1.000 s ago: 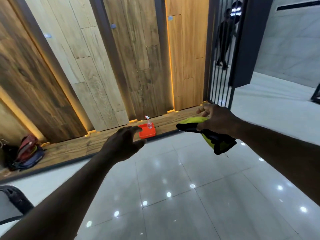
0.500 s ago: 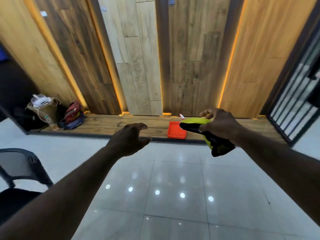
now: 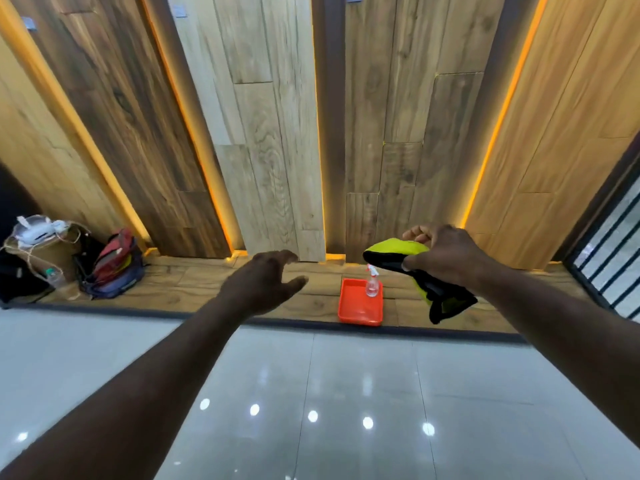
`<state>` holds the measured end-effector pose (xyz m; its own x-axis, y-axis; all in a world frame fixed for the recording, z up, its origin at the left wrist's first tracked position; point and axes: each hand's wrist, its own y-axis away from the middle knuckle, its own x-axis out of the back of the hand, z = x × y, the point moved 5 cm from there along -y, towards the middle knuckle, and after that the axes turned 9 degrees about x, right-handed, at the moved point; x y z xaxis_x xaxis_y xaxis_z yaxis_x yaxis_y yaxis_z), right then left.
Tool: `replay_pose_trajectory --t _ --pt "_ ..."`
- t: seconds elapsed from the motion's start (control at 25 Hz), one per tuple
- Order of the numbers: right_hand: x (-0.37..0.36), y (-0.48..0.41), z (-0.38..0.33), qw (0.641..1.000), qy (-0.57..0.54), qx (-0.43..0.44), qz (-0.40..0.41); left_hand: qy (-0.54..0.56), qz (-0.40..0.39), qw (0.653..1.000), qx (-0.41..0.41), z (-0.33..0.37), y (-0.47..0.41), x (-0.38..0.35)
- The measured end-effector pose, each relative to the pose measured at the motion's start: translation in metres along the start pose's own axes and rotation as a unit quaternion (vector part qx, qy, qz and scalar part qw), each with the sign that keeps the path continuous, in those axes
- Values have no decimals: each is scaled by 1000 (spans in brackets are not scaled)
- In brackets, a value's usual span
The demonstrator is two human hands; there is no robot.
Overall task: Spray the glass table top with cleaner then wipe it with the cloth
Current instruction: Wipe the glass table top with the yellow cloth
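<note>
A low wooden ledge (image 3: 194,289) runs across the view, with glossy grey floor (image 3: 346,393) tiles in front of it. Right of centre an orange tray (image 3: 358,308) lies flat on the ledge, and a clear spray bottle (image 3: 372,289) stands upright in its far right corner. At the ledge's left end a backpack (image 3: 114,268) sits just beside a brown paper bag (image 3: 48,252), with a small plastic bottle (image 3: 53,277) at the bag's foot

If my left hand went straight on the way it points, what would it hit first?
The left hand would likely meet the wooden ledge left of the orange tray; nothing shows nearer, though depth is unclear.
</note>
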<state>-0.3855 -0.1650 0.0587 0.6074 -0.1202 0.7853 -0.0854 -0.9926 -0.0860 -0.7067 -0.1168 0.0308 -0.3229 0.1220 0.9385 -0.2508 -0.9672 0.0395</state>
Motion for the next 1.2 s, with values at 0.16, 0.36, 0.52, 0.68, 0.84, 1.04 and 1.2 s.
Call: replay_pose_trajectory --t 0.16,0.36,0.52,0.68,0.84,1.04,1.2 --pt "10 -91 36 999 -33 -30 10 -17 -36 999 -28 20 -114 -3" --pt "4 -213 100 997 -49 -52 13 -15 -52 998 -28 36 -261 -38" --pt "-4 -325 153 994 -54 -94 -7 3 -71 997 -12 47 -365 -61" --pt "-49 -409 197 985 -80 -140 -59 33 -100 994 27 27 -443 -103" --pt "-111 -468 240 969 -63 -208 -118 69 -146 985 58 4 -515 -152" --pt "-199 -530 298 938 -47 -294 -175 111 -217 968 67 -23 -617 -221" --pt "-273 -576 339 905 -21 -339 -255 126 -293 942 103 -51 -674 -281"
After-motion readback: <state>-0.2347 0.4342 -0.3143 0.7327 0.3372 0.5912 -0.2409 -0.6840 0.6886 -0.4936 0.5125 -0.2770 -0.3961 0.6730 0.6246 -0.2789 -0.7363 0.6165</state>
